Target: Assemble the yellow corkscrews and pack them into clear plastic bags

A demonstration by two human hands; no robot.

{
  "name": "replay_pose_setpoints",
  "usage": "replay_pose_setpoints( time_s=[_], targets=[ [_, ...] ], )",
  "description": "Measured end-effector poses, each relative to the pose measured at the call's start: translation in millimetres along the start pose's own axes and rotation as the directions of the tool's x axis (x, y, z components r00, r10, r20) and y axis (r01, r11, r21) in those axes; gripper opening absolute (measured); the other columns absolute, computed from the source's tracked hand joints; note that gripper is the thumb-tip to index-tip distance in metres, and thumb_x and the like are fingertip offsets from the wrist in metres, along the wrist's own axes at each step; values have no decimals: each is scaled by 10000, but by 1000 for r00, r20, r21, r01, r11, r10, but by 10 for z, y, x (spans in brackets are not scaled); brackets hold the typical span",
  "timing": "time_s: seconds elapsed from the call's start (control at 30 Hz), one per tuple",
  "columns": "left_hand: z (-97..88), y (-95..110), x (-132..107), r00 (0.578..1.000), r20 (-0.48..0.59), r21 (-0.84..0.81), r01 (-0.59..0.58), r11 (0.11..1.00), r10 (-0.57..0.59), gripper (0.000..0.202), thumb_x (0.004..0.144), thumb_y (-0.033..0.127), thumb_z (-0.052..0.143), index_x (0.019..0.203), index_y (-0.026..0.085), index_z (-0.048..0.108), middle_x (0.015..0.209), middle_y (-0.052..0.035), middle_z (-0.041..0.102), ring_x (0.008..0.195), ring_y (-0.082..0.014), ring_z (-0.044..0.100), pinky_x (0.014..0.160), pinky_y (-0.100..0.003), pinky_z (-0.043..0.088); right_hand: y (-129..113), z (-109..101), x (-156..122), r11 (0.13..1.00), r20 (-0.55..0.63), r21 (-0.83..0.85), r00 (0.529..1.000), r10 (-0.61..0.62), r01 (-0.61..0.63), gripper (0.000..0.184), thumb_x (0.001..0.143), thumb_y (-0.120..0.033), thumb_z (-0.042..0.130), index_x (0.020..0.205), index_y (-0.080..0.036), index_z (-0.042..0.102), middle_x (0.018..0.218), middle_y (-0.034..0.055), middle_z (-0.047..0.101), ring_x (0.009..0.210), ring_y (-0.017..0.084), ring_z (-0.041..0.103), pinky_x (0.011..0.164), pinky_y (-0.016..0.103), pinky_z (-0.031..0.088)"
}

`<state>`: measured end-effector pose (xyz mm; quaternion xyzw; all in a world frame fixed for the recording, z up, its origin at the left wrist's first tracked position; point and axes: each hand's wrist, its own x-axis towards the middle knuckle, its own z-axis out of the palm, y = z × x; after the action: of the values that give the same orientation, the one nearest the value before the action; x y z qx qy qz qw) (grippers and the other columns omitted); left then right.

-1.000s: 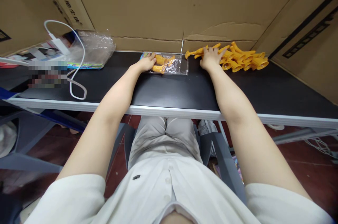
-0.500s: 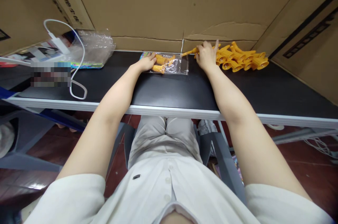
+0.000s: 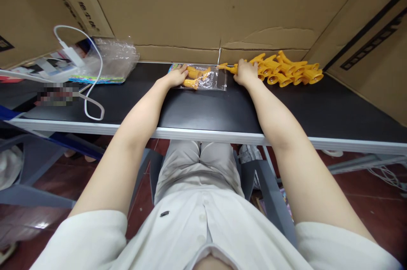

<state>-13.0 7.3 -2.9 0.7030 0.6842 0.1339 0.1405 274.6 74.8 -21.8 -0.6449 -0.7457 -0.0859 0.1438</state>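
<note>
On the black tabletop lies a clear plastic bag [image 3: 219,79] with orange-yellow plastic pieces [image 3: 194,73] inside, some flared like small horns. My left hand [image 3: 177,76] grips the bag's left end, its fingertips over the film; the thumb is partly hidden. Just right of the bag's mouth, my right hand [image 3: 247,73] closes around an orange horn-like plastic piece [image 3: 229,68], whose thin end points left toward the bag. Its other end is hidden under the fingers. Beside this hand sits a pile of similar orange pieces [image 3: 286,70], flared ends facing forward.
Farther left are a stack of clear bags with colourful cards [image 3: 111,58] and a white cable [image 3: 101,64] with a plug. Cardboard walls [image 3: 178,7] enclose the back and sides. A metal edge [image 3: 206,134] runs along the table front.
My right hand has lowered slightly toward me, and its raised finger has come down. The orange piece's position in that hand has shifted a little. My left hand and the bag stay put.
</note>
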Motion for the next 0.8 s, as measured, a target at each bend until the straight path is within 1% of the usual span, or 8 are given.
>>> replay_pose_setpoints(
  time_s=[0.07,0.17,0.3,0.4,0.47,0.6,0.7,0.8],
  targets=[
    [5,-26,31,1000,-5,-4,-5,1000,5,730,1144,341,282,1824,76,289,1895,-121,256,1783,-210,191,1437,-297,139,-2,-19,12,999,-16,33,1000,0,1,525,1074,-285,512,1549,-62,539,1488,287,661,1434,452,618,1262,681,355],
    [7,-87,82,1000,-21,-8,-16,1000,16,727,1138,329,284,1819,79,305,1891,-107,279,1781,-220,210,1441,-314,142,-43,-137,-22,997,-63,73,998,25,-21,603,1076,-299,457,1652,-120,456,1608,272,582,1473,455,594,1230,646,414],
    [8,-181,130,999,-41,-15,10,1000,-11,727,1135,328,279,1817,77,313,1897,-100,285,1784,-207,206,1432,-278,123,-156,-356,-96,985,-179,169,982,64,-33,632,1102,-279,402,1728,-201,373,1714,205,512,1536,385,533,1219,540,450],
    [23,-254,178,998,-56,-27,1,1000,-3,731,1129,340,290,1812,82,332,1891,-111,298,1782,-215,219,1436,-296,138,-264,-449,-133,962,-248,272,965,89,-19,609,1112,-227,388,1717,-159,369,1690,201,542,1485,285,567,1227,410,456],
    [38,-297,220,998,-67,-35,-8,999,5,734,1125,354,295,1815,105,336,1888,-103,306,1781,-213,225,1437,-305,151,-331,-449,-153,958,-251,287,965,74,1,612,1098,-201,417,1703,-117,376,1641,203,584,1475,251,586,1218,358,468],
    [57,-331,266,997,-73,-41,-6,999,3,735,1125,369,302,1816,123,341,1888,-89,321,1780,-198,226,1431,-282,147,-393,-330,-176,974,-129,214,991,-45,73,633,1093,-267,479,1718,-192,413,1551,169,665,1432,316,645,1186,448,521],
    [58,-306,246,997,-82,-44,2,999,-6,732,1124,353,298,1814,113,343,1888,-90,328,1777,-186,233,1423,-256,153,-351,-214,-151,967,1,219,991,-133,130,656,1071,-325,576,1694,-144,480,1429,179,736,1290,337,721,1142,473,564],
    [63,-276,220,995,-99,-46,8,999,-12,737,1118,345,300,1807,88,350,1890,-124,309,1778,-211,243,1432,-287,160,-258,-146,-82,981,99,152,986,-138,122,612,1019,-344,687,1589,-127,630,1368,184,771,1258,360,740,1126,490,586]
  ],
)
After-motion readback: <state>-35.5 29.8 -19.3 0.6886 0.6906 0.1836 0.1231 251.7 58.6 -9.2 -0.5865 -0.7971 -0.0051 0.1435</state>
